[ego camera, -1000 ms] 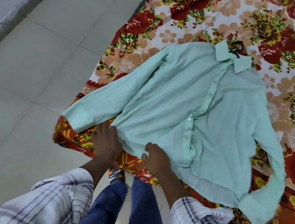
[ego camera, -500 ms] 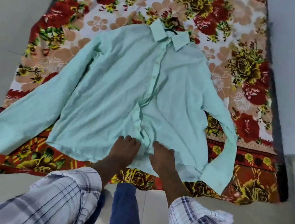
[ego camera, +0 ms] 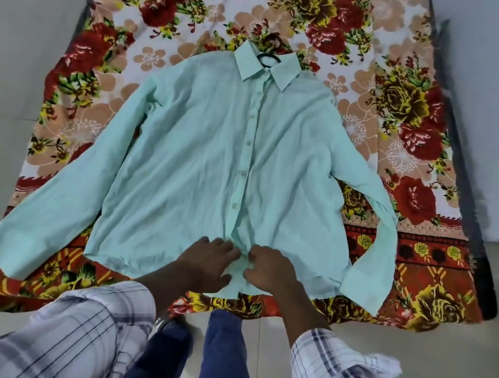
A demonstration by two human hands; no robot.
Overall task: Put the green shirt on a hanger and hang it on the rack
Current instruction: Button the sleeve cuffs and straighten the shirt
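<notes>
One bed sheet (ego camera: 416, 84) underlay all | green shirt (ego camera: 199, 149) lay flat on it, front up, sleeves spread | left hand (ego camera: 205, 266) and right hand (ego camera: 271, 272) pinched its lower placket, fingers curled | hanger (ego camera: 268, 58) hook showed at collar | risk: tugging hem could pull shoulders off hanger.

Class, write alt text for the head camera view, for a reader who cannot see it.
A pale green shirt lies front up, sleeves spread, on a floral bedsheet, and the left hand and right hand pinch its button placket near the hem. A black hanger hook shows at the collar.
</notes>
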